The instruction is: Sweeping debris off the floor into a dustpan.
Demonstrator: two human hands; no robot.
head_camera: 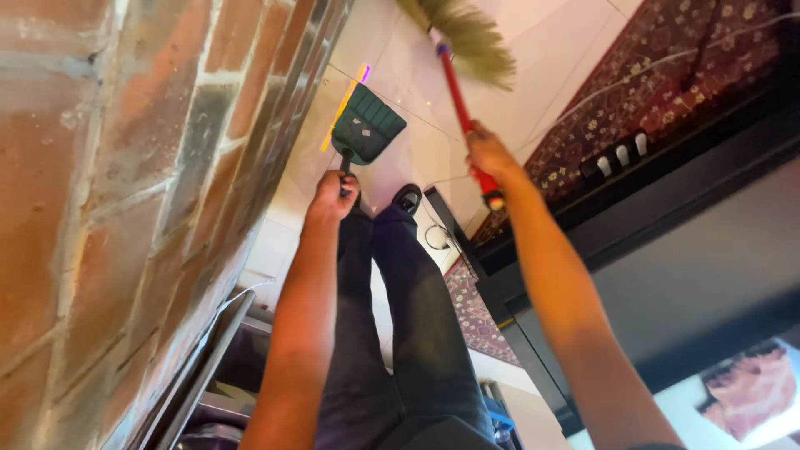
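My left hand (332, 197) grips the black handle of a green dustpan (367, 125), which is held above the pale tiled floor (417, 83) beside the brick wall. My right hand (489, 154) is closed around the red handle of a straw broom (467, 37). The broom's bristles lie on the tiles just past the dustpan. The two hands are apart, with my dark trouser legs and a black shoe (407, 197) below them.
A red brick wall (125, 183) fills the left side. A patterned red carpet (658, 75) lies at the right of the tiles. A dark cabinet edge (667, 183) runs along the right, with a smaller rug (475, 308) below it.
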